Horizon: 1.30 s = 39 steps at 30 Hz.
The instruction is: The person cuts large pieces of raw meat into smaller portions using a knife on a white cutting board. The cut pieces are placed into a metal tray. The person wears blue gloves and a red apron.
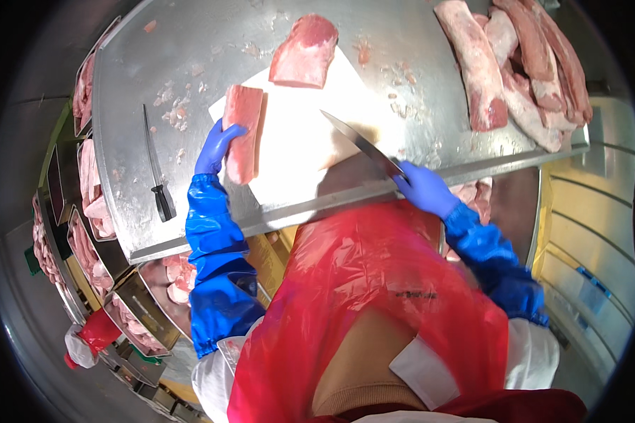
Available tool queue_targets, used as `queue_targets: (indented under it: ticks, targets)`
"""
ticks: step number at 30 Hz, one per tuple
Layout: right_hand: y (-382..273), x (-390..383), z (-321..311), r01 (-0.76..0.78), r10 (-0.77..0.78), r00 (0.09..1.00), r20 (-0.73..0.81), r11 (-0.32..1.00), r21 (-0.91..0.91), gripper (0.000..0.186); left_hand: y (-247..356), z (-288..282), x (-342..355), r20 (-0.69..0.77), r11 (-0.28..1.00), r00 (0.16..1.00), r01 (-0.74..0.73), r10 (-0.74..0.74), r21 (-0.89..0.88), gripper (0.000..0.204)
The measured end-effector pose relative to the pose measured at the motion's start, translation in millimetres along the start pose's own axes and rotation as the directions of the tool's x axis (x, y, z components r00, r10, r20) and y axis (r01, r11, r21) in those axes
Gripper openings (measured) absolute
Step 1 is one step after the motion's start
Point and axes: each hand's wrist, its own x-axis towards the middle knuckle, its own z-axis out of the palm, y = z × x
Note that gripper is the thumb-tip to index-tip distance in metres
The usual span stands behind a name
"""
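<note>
My left hand [217,144], in a blue glove, grips the side of a long pink piece of meat [241,125] on the left of a white cutting board [289,162]. My right hand [425,189], also gloved, holds a long-bladed knife [356,141] by its handle, its blade angled up-left over the board and apart from the meat. A thicker cut of meat [303,53] lies at the board's far end. A second, slimmer knife [161,197] with a black handle lies to the left on the steel table [134,77].
Several long meat cuts [483,81] are piled at the table's back right. Steel trays of meat [92,190] line the left side and more sit [180,282] below the front edge [303,211]. Another person [92,338] in red and white is at lower left.
</note>
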Motion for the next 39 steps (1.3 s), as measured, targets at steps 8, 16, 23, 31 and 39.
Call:
queue_targets:
  ticks: [8, 16, 23, 31, 39]
  targets:
    - [22.5, 23.0, -53.2, -0.355, 0.439, 0.898, -0.028, 0.761, 0.543, 0.034, 49.8, -17.6, 52.1, 0.123, 0.715, 0.992, 0.095, -0.013, -0.693, 0.067]
    - [-1.7, 304.6, -83.0, 0.089, -0.032, 0.996, -0.084, 0.509, 0.856, 0.039, 78.1, 60.6, 172.0, 0.14, 0.727, 0.99, 0.112, -0.021, -0.677, 0.061]
    - [2.2, 378.5, -108.8, 0.013, -0.058, 0.998, 0.04, 0.708, 0.706, 0.039, 50.9, 117.1, 172.4, 0.064, 0.434, 0.994, 0.021, 0.084, -0.901, 0.062]
    - [-92.7, 266.8, -38.5, 0.344, -0.4, 0.916, -0.024, 0.753, 0.561, 0.033, -46.1, 50.2, 85.7, -0.153, 0.334, 0.987, -0.159, 0.043, -0.929, 0.06]
    - [-300.3, 170.3, 51.7, 0.572, -0.751, 0.648, 0.125, 0.589, 0.571, 0.033, -103.6, -65.1, -159.1, -0.643, -0.118, 0.738, -0.633, 0.207, -0.765, 0.071]
